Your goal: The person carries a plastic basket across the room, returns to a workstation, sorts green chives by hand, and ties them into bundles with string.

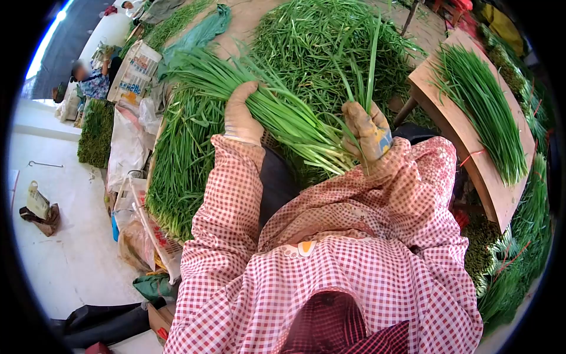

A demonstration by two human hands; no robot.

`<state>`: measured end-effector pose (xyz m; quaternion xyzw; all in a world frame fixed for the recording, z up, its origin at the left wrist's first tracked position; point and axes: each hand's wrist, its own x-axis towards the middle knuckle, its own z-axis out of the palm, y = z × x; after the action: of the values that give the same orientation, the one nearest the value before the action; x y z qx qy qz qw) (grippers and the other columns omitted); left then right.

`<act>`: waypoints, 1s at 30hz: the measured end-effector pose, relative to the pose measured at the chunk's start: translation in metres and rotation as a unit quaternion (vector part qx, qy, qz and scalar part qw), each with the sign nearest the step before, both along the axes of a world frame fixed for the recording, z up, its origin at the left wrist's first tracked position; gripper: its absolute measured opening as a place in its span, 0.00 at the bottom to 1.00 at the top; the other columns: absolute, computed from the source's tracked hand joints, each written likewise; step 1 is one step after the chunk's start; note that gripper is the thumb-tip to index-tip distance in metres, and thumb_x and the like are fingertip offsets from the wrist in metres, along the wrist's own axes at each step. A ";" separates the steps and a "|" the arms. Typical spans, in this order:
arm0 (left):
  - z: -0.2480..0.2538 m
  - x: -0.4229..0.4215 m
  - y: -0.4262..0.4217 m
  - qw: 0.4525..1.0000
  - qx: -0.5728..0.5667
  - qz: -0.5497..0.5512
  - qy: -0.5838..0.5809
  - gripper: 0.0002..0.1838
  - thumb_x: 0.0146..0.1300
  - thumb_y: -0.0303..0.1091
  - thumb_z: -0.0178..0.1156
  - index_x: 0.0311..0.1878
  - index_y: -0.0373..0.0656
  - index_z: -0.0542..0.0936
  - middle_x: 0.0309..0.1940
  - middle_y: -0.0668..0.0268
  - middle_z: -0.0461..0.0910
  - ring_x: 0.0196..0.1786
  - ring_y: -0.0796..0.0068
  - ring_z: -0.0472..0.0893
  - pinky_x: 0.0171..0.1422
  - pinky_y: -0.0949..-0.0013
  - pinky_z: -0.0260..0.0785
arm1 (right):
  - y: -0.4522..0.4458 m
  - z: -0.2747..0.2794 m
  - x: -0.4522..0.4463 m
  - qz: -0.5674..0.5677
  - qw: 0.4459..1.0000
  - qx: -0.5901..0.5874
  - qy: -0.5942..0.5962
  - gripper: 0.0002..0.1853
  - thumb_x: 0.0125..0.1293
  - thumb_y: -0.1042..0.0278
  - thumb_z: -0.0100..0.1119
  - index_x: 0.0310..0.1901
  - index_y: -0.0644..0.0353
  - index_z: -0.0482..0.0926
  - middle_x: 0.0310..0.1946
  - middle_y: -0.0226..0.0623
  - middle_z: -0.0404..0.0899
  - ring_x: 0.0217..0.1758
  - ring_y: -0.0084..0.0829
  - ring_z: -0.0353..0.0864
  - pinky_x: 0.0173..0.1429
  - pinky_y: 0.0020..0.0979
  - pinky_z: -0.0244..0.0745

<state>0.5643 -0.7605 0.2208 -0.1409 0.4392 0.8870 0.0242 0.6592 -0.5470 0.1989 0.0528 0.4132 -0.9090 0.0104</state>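
My left hand, in a pale glove, is wrapped round a thick bunch of long green stalks. The bunch slants across my lap, leafy tips to the upper left and pale ends toward my right hand. My right hand, in a dirty glove with a blue and yellow patch, is closed on a few green blades that stick up from its fingers. It is beside the pale ends of the bunch. Whether it touches them is not clear.
A big heap of loose green stalks lies ahead. More stalks are piled at the left. On the right, a wooden board bears a neat bundle. Another person is at the upper left, beyond printed sacks.
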 end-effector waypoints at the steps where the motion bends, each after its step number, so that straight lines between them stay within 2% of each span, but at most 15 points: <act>1: 0.003 -0.002 -0.002 1.000 -0.001 0.002 0.001 0.10 0.55 0.26 0.58 0.40 0.36 0.79 0.35 0.60 0.79 0.36 0.62 0.80 0.44 0.60 0.77 | 0.004 0.000 0.005 0.014 0.999 0.024 -0.022 0.11 0.69 0.58 0.57 0.45 0.55 0.77 0.17 0.17 0.62 0.13 0.11 0.53 0.15 0.19 0.50; 3: 0.009 -0.006 -0.008 0.999 -0.024 0.030 0.035 0.10 0.56 0.26 0.58 0.42 0.36 0.77 0.36 0.59 0.78 0.36 0.61 0.80 0.44 0.57 0.78 | 0.013 -0.023 0.011 -0.011 0.999 0.047 0.006 0.13 0.68 0.59 0.58 0.50 0.55 0.75 0.21 0.16 0.66 0.14 0.09 0.55 0.15 0.18 0.54; 4: 0.014 -0.007 -0.014 0.999 -0.024 0.034 0.034 0.10 0.56 0.26 0.58 0.42 0.36 0.77 0.36 0.59 0.78 0.36 0.61 0.80 0.44 0.57 0.78 | 0.046 -0.057 0.010 0.088 0.992 0.050 0.078 0.20 0.67 0.59 0.60 0.57 0.57 0.72 0.29 0.19 0.76 0.20 0.07 0.64 0.20 0.16 0.60; 6: 0.028 -0.011 -0.025 0.999 -0.007 0.048 -0.002 0.12 0.56 0.24 0.57 0.45 0.36 0.74 0.38 0.59 0.77 0.37 0.60 0.79 0.44 0.54 0.78 | 0.066 -0.054 0.021 0.055 0.993 0.097 0.040 0.17 0.68 0.64 0.59 0.56 0.57 0.74 0.34 0.26 0.79 0.29 0.12 0.73 0.28 0.17 0.71; 9: 0.038 -0.011 -0.013 0.997 -0.036 0.066 0.007 0.14 0.55 0.22 0.57 0.46 0.37 0.73 0.38 0.59 0.76 0.37 0.59 0.79 0.43 0.53 0.78 | 0.057 -0.035 0.020 0.101 0.965 0.238 0.031 0.29 0.58 0.62 0.68 0.60 0.58 0.70 0.44 0.37 0.79 0.42 0.28 0.79 0.43 0.28 0.77; 10: 0.014 -0.029 -0.020 0.996 -0.021 0.071 0.048 0.16 0.53 0.21 0.59 0.47 0.37 0.73 0.39 0.59 0.77 0.37 0.60 0.79 0.42 0.55 0.78 | 0.047 -0.017 0.018 0.126 0.941 0.312 0.049 0.33 0.54 0.61 0.72 0.61 0.58 0.69 0.47 0.41 0.79 0.46 0.34 0.80 0.48 0.31 0.79; 13: 0.008 -0.034 -0.001 0.994 -0.050 0.088 0.027 0.20 0.52 0.21 0.61 0.50 0.37 0.72 0.42 0.59 0.77 0.39 0.60 0.80 0.41 0.57 0.79 | 0.010 0.041 -0.004 0.130 0.749 0.631 0.155 0.32 0.52 0.64 0.72 0.58 0.62 0.70 0.47 0.43 0.79 0.43 0.34 0.80 0.50 0.35 0.77; 15: 0.010 -0.034 0.004 0.996 -0.047 0.066 0.038 0.21 0.51 0.23 0.63 0.51 0.37 0.73 0.42 0.59 0.77 0.41 0.61 0.80 0.41 0.57 0.78 | 0.006 0.036 -0.021 0.185 0.703 0.663 0.178 0.28 0.56 0.57 0.69 0.54 0.63 0.72 0.44 0.47 0.77 0.45 0.45 0.78 0.50 0.40 0.73; 17: 0.010 -0.034 0.002 1.000 -0.006 0.002 0.009 0.20 0.51 0.23 0.64 0.49 0.35 0.74 0.41 0.59 0.78 0.40 0.62 0.80 0.40 0.57 0.79 | 0.007 0.016 -0.027 0.170 0.733 0.602 0.266 0.24 0.60 0.57 0.65 0.53 0.63 0.73 0.41 0.47 0.77 0.44 0.48 0.78 0.48 0.41 0.72; 21: 0.007 -0.027 0.018 0.984 -0.145 0.074 0.070 0.28 0.49 0.25 0.65 0.57 0.36 0.70 0.46 0.57 0.77 0.42 0.59 0.80 0.40 0.57 0.79 | 0.003 0.012 -0.032 0.197 0.718 0.635 0.206 0.21 0.62 0.56 0.62 0.51 0.62 0.74 0.38 0.47 0.77 0.44 0.47 0.78 0.46 0.41 0.72; 22: 0.021 -0.016 0.032 0.988 -0.117 0.095 0.043 0.35 0.48 0.23 0.66 0.62 0.37 0.66 0.48 0.56 0.77 0.44 0.58 0.79 0.39 0.57 0.79 | 0.005 0.012 -0.037 0.251 0.695 0.646 0.192 0.21 0.62 0.56 0.61 0.50 0.62 0.75 0.37 0.47 0.78 0.43 0.47 0.78 0.45 0.41 0.72; 23: 0.017 -0.019 0.031 0.988 -0.118 0.094 0.043 0.35 0.48 0.23 0.66 0.62 0.37 0.66 0.48 0.56 0.77 0.44 0.58 0.79 0.39 0.57 0.79 | 0.006 0.012 -0.040 0.303 0.669 0.655 0.177 0.20 0.63 0.56 0.60 0.50 0.62 0.75 0.36 0.47 0.78 0.43 0.46 0.78 0.44 0.41 0.72; 27: 0.011 -0.022 0.031 0.988 -0.113 0.106 0.013 0.37 0.47 0.23 0.67 0.63 0.35 0.65 0.50 0.53 0.76 0.48 0.57 0.77 0.47 0.58 0.77 | 0.010 0.005 -0.042 0.305 0.701 0.622 0.169 0.14 0.66 0.61 0.55 0.48 0.61 0.75 0.34 0.45 0.79 0.38 0.44 0.79 0.39 0.40 0.72; 29: 0.008 -0.028 0.024 0.956 -0.240 0.140 0.096 0.38 0.47 0.22 0.66 0.65 0.35 0.63 0.50 0.53 0.77 0.50 0.56 0.77 0.52 0.56 0.76 | 0.005 0.003 -0.034 0.279 0.691 0.640 0.185 0.12 0.67 0.62 0.54 0.44 0.62 0.75 0.27 0.44 0.76 0.33 0.43 0.78 0.37 0.39 0.71; 30: 0.025 -0.024 0.025 0.950 -0.264 0.158 0.042 0.38 0.48 0.22 0.65 0.65 0.35 0.62 0.49 0.53 0.77 0.52 0.56 0.77 0.52 0.55 0.76 | 0.005 0.001 -0.032 0.272 0.684 0.655 0.172 0.11 0.66 0.63 0.54 0.43 0.62 0.75 0.27 0.44 0.76 0.32 0.44 0.77 0.37 0.39 0.71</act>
<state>0.5404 -0.7358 0.2453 -0.1729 0.6306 0.7366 -0.1728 0.6274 -0.5417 0.1999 -0.2260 0.8939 -0.3575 0.1488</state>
